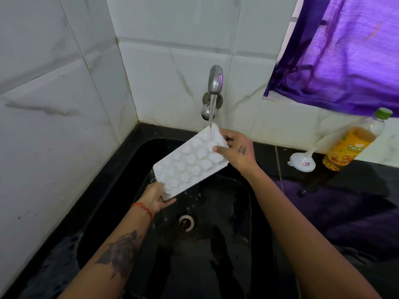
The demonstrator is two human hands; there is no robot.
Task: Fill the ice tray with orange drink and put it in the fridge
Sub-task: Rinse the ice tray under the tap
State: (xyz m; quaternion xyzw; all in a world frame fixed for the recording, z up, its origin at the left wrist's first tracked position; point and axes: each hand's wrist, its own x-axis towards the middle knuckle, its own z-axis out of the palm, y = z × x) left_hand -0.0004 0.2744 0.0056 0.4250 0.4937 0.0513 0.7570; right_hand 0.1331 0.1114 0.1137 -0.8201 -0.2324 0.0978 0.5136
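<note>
Left hand (155,196): grips the near left corner of the ice tray (190,162) from below, thumb on the upper face, fingers curled under the edge; a red thread circles the wrist.
Right hand (236,148): pinches the far right end of the tray, thumb on the moulded face, fingers wrapped round its back.
Hands together: well apart, one at each end of the tray.
Ice tray: white, with flower-shaped cells, held tilted over the sink, far end high and near end low, clear of the basin.
Water (212,111): a thin stream from the tap (215,79) strikes the tray's far top corner; drops fall from the lower edge.
Sink (121,182): black basin, wet, with a round metal drain (185,222) below the tray.
Orange drink bottle (354,141): on the black counter to the right, against the wall, green cap on, partly full of orange liquid.
Funnel (301,161): white, lying on the counter just left of the bottle.
Curtain (341,57): purple cloth hanging at far right above the bottle.
Walls: white marbled tiles behind and to the left.
</note>
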